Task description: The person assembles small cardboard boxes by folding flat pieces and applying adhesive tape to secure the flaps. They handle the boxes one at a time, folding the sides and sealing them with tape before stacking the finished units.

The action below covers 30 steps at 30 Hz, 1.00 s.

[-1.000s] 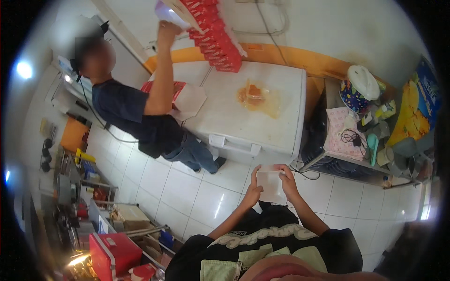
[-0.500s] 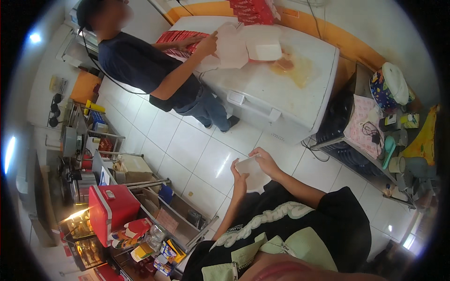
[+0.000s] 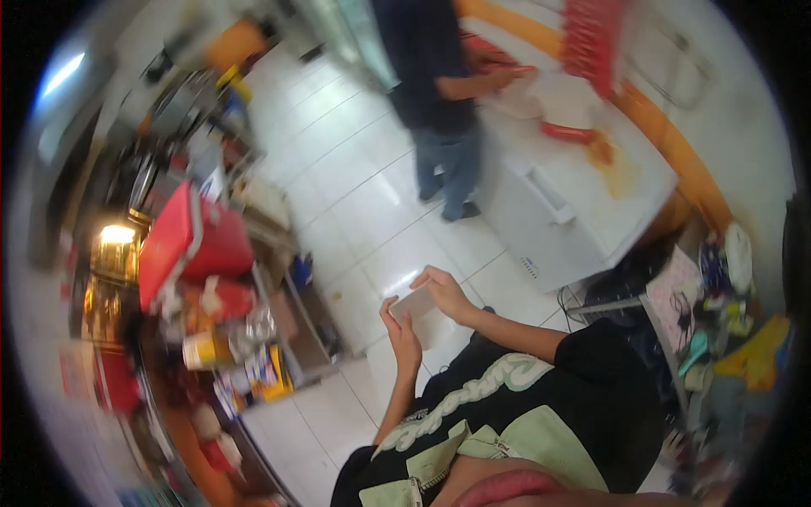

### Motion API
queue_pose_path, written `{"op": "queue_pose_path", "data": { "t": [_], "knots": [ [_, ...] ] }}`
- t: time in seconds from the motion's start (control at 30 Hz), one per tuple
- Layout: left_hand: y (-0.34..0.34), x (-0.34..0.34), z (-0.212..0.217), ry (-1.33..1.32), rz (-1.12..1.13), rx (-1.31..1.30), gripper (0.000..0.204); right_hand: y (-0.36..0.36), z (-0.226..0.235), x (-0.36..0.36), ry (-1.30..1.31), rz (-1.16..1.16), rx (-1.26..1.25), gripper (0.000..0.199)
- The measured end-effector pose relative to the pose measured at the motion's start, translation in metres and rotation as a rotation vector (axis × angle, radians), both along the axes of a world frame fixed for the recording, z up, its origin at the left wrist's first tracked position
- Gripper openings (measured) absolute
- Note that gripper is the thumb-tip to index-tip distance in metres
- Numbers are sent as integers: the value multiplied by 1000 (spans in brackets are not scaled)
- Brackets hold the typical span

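Observation:
Between my two hands, in front of my chest, is a small white paper box [image 3: 429,326]. My left hand [image 3: 404,335] closes on its left side, thumb pressed against the near face. On the far right edge, my right hand [image 3: 448,296] grips it with bent fingers. Motion blur hides the box's folds. A person in dark clothes [image 3: 435,76] stands at the white chest freezer [image 3: 617,211], hands by a red stack on its top. White flattened cartons [image 3: 562,100] lie beside that person's hands.
Tall red stacked cartons [image 3: 591,46] stand against the wall behind the freezer. A yellowish-brown stain [image 3: 623,179] marks the freezer's top. At left are a red cooler box [image 3: 198,245] and a lit glass display case [image 3: 110,287]. A cluttered rack [image 3: 680,304] stands at right.
My view has turned left, so the freezer and the other person sit farther right. The paper box stays in both my hands, a little further left in view.

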State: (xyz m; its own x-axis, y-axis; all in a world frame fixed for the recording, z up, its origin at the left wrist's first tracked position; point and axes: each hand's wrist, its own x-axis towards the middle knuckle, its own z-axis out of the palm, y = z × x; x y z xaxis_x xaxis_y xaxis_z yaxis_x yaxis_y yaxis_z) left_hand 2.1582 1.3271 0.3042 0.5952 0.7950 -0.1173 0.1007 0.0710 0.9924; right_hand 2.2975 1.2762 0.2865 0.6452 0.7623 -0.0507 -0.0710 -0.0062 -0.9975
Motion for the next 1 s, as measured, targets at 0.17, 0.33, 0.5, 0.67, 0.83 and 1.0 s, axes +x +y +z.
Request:
{"op": "queue_pose_path", "data": {
  "t": [0.17,0.33,0.5,0.67,0.83,1.0],
  "knots": [
    [55,-144,-17,91,359,357,38,86,13,-123,-161,392,176,39],
    [98,-283,-18,107,616,155,40,165,4,-247,298,707,49,48],
    [107,-348,-48,116,874,32,37,224,-50,-313,195,1109,-187,43],
    [138,-451,-64,72,1075,-2,35,275,-62,-451,207,1117,-201,37],
    [190,-554,-51,111,1195,36,38,345,-51,-579,269,1138,-209,31],
    [217,-663,-14,96,1417,28,53,393,-34,-719,396,1160,-291,30]
  ]
}}
